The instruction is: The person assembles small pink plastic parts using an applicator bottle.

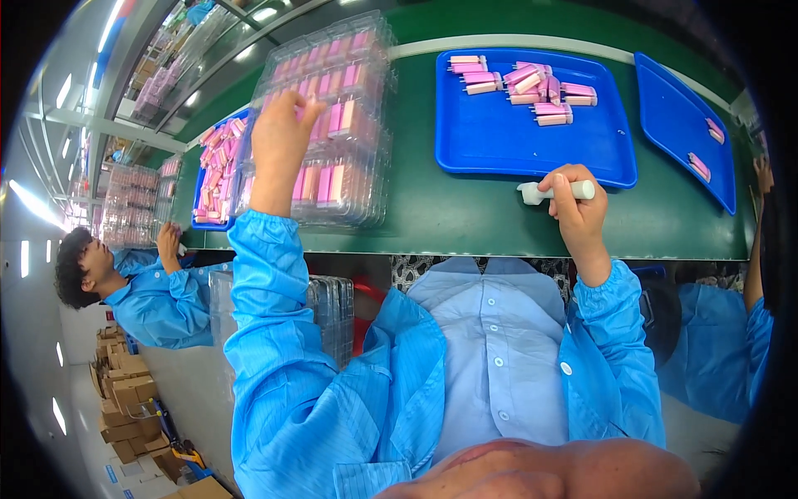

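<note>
My left hand [281,137] reaches over a stack of clear plastic blister trays [378,158] filled with rows of pink-and-cream pieces. Its thumb and fingers pinch together above one of the rows; what is between them is too small to make out. My right hand [573,208] is closed around a pale, whitish cylinder [583,190] with a wider white end pointing left. It is held over the green table, just in front of a blue tray [465,150]. Several pink-and-cream pieces [525,81] with thin prongs lie loosely in the far part of that tray.
A second blue tray [673,125] at right, tilted in view, holds two pink pieces. Left of the blister stack, another blue tray [199,204] is heaped with pink pieces. A co-worker [158,291] sits at far left; another person's arm [755,249] shows at far right.
</note>
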The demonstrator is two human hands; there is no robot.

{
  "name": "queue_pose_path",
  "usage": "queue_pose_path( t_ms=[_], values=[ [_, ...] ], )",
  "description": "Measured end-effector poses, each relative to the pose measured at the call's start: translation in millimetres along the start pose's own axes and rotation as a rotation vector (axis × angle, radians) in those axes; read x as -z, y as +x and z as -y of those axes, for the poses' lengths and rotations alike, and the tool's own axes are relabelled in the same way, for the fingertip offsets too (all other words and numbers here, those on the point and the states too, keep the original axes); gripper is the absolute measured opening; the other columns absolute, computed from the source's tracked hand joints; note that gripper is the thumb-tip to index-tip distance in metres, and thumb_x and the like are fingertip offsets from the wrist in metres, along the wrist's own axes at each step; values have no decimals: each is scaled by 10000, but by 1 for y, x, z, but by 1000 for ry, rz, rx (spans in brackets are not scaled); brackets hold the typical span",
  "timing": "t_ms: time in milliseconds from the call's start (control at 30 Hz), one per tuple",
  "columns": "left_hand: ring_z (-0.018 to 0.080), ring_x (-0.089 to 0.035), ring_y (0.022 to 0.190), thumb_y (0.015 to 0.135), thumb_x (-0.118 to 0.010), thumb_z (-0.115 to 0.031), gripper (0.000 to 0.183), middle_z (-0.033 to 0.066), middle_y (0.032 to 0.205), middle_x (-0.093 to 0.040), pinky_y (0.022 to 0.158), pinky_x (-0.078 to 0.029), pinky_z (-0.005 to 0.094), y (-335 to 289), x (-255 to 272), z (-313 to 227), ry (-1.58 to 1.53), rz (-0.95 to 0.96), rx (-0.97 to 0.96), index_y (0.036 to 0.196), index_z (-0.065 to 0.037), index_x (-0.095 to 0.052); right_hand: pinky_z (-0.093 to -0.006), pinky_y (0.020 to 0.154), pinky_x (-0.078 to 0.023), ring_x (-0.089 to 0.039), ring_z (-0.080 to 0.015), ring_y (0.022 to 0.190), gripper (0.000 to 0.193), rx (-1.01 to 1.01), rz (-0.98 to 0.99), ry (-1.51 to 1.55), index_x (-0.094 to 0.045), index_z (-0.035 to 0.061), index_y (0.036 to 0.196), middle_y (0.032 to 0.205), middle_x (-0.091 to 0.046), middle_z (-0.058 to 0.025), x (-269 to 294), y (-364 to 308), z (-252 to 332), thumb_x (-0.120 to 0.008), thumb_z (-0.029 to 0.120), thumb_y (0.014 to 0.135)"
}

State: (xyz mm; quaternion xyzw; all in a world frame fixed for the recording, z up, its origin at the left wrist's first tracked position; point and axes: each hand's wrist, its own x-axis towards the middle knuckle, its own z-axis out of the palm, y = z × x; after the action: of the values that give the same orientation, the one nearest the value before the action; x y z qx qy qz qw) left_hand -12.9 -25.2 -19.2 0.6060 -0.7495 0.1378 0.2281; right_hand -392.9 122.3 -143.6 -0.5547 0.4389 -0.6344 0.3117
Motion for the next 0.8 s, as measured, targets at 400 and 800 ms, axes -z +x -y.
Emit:
queue_pose_path(
  t_ms=[400,800],
  values=[
    [359,-678,882,982,-623,-147,176,171,991,-720,780,-537,432,-46,13,-135,-289,-74,-279,990,10,-700,-352,545,-471,-619,-230,606,145,150,0,-147,-610,48,798,702,-627,-94,7,3,1,-718,75,890],
    [429,-529,1263,920,-524,-23,429,260,1330,-582,1063,-444,467,14,-183,-190,-125,84,-444,1341,58,-518,-429,525,-420,-568,-325,574,253,184,-3,-225,-545,77,772,657,-548,-113,-1,-2,2,-690,221,921]
  ],
)
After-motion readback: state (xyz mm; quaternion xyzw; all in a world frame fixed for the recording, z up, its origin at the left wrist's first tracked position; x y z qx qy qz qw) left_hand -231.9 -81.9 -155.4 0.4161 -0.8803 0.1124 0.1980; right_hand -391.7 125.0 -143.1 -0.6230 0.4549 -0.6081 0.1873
